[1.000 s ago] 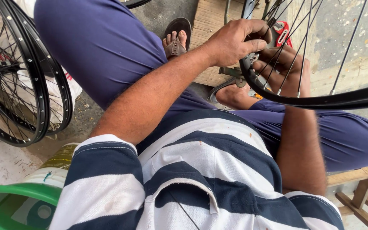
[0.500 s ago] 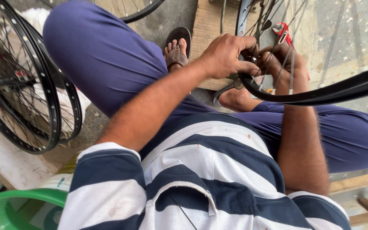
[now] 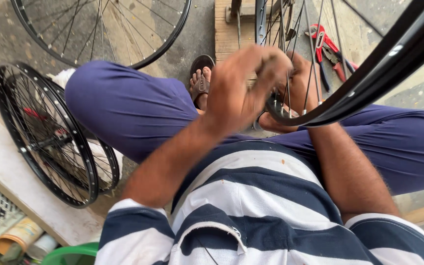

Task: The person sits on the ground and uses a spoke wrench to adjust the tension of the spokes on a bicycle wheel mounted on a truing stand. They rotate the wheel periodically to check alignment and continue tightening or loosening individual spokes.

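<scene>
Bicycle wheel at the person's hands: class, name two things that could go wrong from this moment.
Fingers could get pinched: both the left hand and the right hand work among the thin spokes of the black wheel rim. The red-handled pliers lie on the ground close behind the wheel and could be knocked.

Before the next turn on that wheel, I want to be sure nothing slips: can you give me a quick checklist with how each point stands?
1. Left hand on the black wheel rim: ok, fingers closed at the rim's near edge.
2. Right hand behind the spokes: ok, it is there; its grip cannot be told.
3. What the left fingers pinch: cannot tell, blurred.
4. Red-handled pliers within reach: ok, lying on the ground beyond the wheel.
5. Sandalled foot clear of the rim: ok, apart to the left.
6. Spare wheels out of the way: ok, leaning at the left.
</scene>
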